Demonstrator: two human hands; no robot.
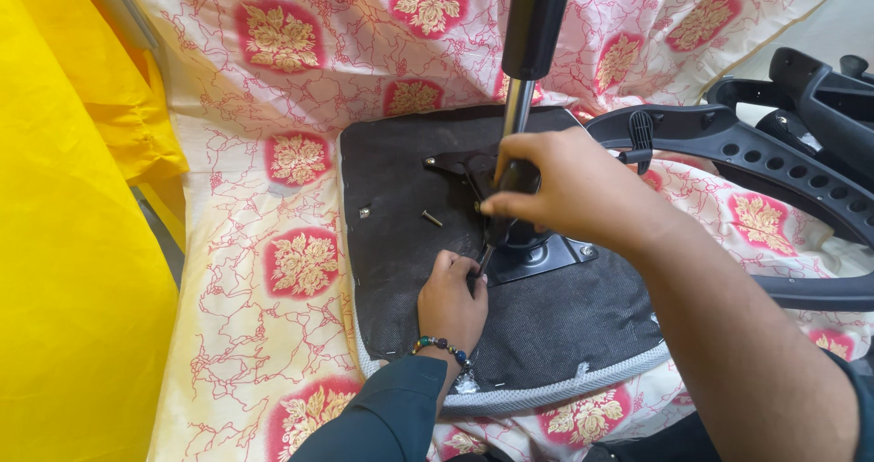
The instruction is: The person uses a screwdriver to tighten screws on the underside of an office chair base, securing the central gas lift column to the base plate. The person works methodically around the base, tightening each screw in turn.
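While my left hand (pixel 451 300) rests low on the seat base (pixel 401 243), its fingers (pixel 458 267) are curled together at the lower end of a thin dark tool (pixel 496 230), just at the near-left corner of the metal plate (pixel 537 253). I cannot tell whether they pinch something small there. My right hand (pixel 569 189) comes in from the right, above the plate, and its fingers (pixel 510 203) are pressed around the upper part of the tool, thumb and forefinger closed on it. The tool slants down and to the left, from right hand to left hand.

The seat base lies upside down, dark fabric up, with a pale mesh rim (pixel 546 394) along its near edge. It sits on a cream cloth (pixel 246 243) printed with red and gold flowers. From the plate a gas cylinder (pixel 528 43) rises toward me, silver shaft below, black body above. A loose bolt (pixel 431 218) lies on the fabric left of the plate, with a smaller bit (pixel 364 213) farther left. Black plastic chair parts (pixel 783 152) lie to the right. Yellow cloth (pixel 64 243) fills the left side. A bead bracelet (pixel 442 345) circles my left wrist.
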